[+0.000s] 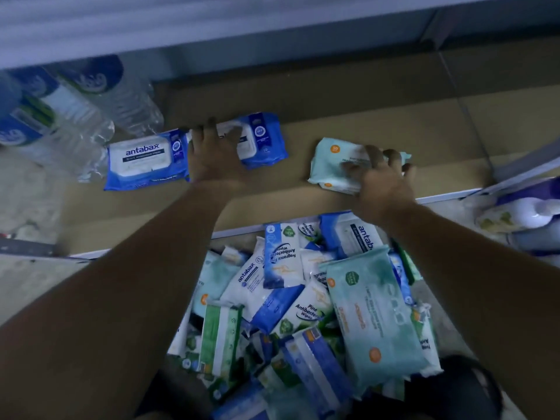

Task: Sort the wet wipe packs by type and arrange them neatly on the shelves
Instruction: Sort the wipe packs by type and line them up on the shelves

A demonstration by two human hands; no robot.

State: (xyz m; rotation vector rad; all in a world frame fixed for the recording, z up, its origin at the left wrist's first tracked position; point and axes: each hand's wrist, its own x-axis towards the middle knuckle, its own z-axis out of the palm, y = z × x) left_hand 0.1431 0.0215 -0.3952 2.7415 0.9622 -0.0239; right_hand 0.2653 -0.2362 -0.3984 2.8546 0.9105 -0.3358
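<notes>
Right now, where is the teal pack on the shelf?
Head view, right of centre: the teal pack lies on the shelf under the right hand, right of both antabax packs.

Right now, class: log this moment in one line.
stage: shelving | left hand: on blue pack, beside second blue pack | right hand: grips mint pack at shelf | pile: unsorted

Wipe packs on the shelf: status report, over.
Left hand flat on blue antabax pack. Right hand grips teal pack on shelf. Water bottles at far left; unsorted pile below.
</notes>
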